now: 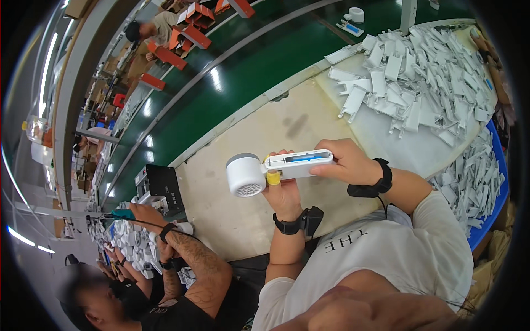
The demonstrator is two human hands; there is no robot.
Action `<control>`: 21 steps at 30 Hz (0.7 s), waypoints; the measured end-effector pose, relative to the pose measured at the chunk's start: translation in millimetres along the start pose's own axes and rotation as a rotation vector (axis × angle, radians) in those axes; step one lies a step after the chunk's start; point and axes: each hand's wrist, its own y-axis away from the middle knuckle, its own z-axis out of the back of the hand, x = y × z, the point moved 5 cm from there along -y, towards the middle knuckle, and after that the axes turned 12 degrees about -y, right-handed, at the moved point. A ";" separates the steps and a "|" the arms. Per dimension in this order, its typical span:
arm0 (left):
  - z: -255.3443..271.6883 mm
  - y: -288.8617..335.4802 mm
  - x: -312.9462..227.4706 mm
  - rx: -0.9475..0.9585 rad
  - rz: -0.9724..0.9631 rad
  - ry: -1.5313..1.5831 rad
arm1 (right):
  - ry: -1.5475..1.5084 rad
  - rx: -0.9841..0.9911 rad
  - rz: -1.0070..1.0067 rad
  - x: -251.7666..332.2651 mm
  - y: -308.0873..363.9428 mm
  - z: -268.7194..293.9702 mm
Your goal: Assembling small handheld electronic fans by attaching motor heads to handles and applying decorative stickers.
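Over the table I hold a white handheld device (pixel 247 175) with a round, grilled head and a straight handle. The handle's long side lies open, showing a blue cylinder, likely a battery (pixel 307 158), and dark wiring inside. My left hand (pixel 285 194) is closed around the handle near the head from below; a yellow wrap (pixel 273 177) covers one finger. At the handle's far end, my right hand (pixel 345 164) grips it between thumb and fingers. Black bands sit on both my wrists.
White plastic covers (pixel 395 83) lie heaped at the right of the table (pixel 237 220); more fill a blue bin (pixel 499 185). Beyond the edge runs a green conveyor (pixel 232 83) carrying another device (pixel 353 22). At left, a co-worker's hand (pixel 146 215) holds a teal tool near a black box (pixel 163 187).
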 end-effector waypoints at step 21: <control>-1.4 8.6 24.1 0.065 0.217 0.038 | 0.783 -0.194 0.798 19.7 -8.2 -13.7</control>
